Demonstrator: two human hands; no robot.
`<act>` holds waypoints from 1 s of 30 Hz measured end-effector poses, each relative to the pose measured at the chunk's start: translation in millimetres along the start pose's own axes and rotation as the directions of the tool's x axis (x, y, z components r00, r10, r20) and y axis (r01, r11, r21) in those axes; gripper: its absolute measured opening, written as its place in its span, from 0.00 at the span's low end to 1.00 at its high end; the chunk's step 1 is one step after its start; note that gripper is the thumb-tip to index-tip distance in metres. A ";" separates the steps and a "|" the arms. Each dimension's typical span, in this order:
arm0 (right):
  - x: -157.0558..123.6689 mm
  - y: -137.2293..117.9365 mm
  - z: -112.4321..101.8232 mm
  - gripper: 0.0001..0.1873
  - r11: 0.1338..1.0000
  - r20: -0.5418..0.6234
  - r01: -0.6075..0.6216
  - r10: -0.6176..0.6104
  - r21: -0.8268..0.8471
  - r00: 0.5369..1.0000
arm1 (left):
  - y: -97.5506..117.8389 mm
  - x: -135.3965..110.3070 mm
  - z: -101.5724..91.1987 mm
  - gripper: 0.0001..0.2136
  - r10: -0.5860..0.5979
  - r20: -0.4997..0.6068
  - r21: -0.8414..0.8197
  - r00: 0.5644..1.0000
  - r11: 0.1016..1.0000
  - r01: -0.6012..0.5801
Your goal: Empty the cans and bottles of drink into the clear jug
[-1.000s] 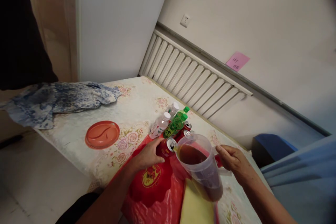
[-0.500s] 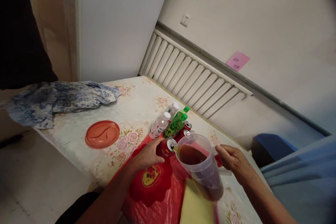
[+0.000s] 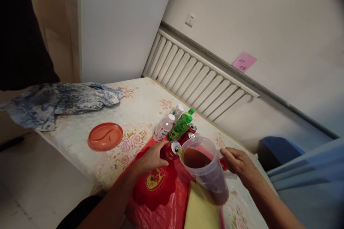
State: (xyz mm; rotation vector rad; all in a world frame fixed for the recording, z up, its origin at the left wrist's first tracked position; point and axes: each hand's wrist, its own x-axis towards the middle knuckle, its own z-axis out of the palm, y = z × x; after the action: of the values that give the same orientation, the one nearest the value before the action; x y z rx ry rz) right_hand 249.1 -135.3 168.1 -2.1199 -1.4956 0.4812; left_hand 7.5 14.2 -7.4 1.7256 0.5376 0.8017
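Almost nothing has changed over the last second: the pitcher (image 3: 215,186) stays tilted left, its lip at the top of the red can (image 3: 170,152), and the brown liquid (image 3: 197,158) inside looks about level with before. The work is therefore held at the pouring position, with no clear gain visible; the can's fill level cannot be told. The left hand (image 3: 152,158) steadies the can, fingers spread to its width and curved around its left side. The right hand (image 3: 238,162) keeps its fingers closed around the pitcher's handle. The can is on the red plastic sheet (image 3: 163,211) over the counter (image 3: 142,107), near the green-capped bottles (image 3: 179,128).
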 end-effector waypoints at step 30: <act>0.0 -3.3 1.7 0.28 1.000 -0.013 -0.011 0.011 -0.020 1.000 | 0.5 -0.1 0.9 0.36 -0.016 0.004 0.016 1.000 1.000 0.016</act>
State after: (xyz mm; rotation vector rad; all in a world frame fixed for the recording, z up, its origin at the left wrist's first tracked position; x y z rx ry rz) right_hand 245.7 -134.1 168.6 -2.1436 -1.4883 0.4576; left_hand 8.1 13.4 -7.2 1.7352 0.5559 0.7838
